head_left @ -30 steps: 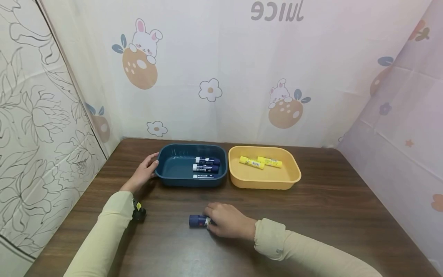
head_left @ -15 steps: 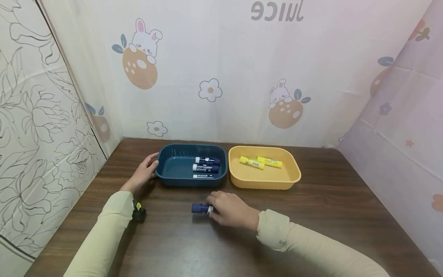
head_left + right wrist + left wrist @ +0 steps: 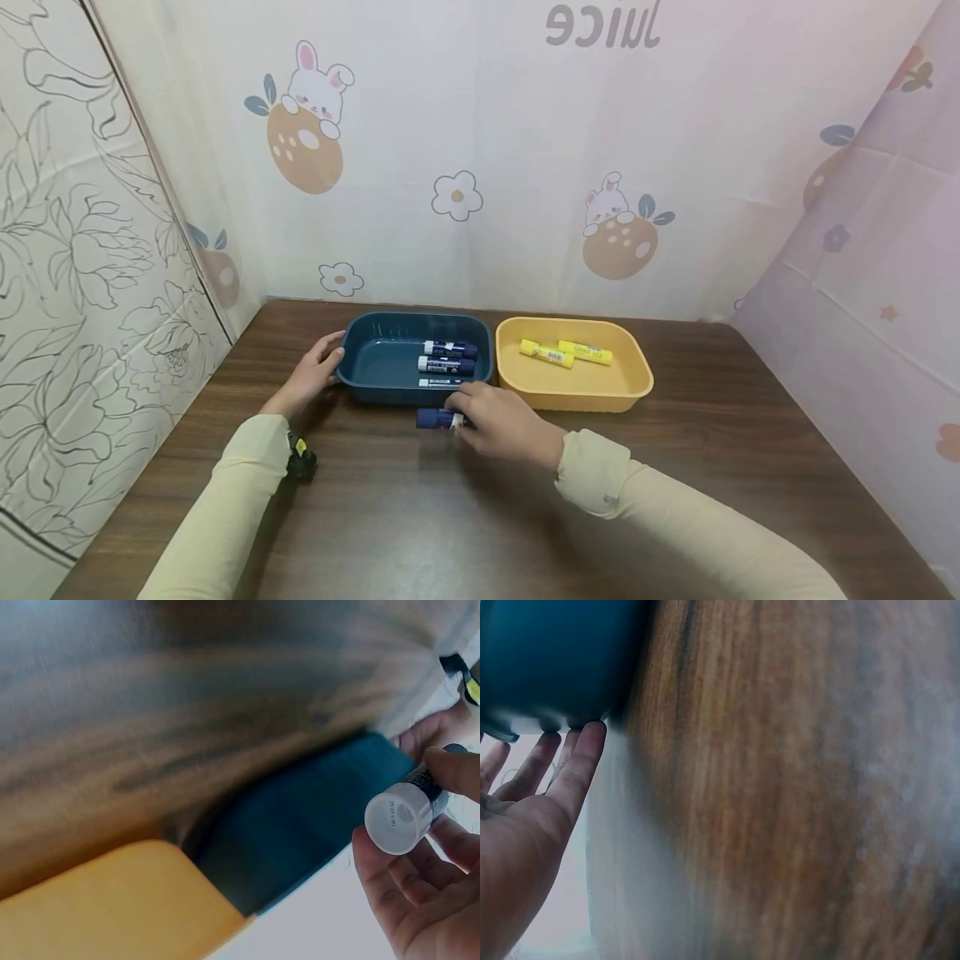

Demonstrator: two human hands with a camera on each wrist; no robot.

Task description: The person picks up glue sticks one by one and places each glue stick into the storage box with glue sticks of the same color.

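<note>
In the head view my right hand holds a dark blue glue stick sideways, just in front of the blue tray. The right wrist view shows thumb and fingers pinching this glue stick, its white round end towards the camera. My left hand rests at the blue tray's left end. Seen from the left wrist, its fairly straight fingers have their tips against the tray's outer wall. Inside the blue tray several dark blue glue sticks lie side by side at the right.
Right beside the blue tray stands a yellow tray with two yellow glue sticks in it. Both trays are near the back edge of the brown wooden table. A printed curtain hangs behind.
My right hand has lifted the dark blue glue stick off the table and carried it away from me, up to the blue tray's front wall. The left hand has stayed in place.
</note>
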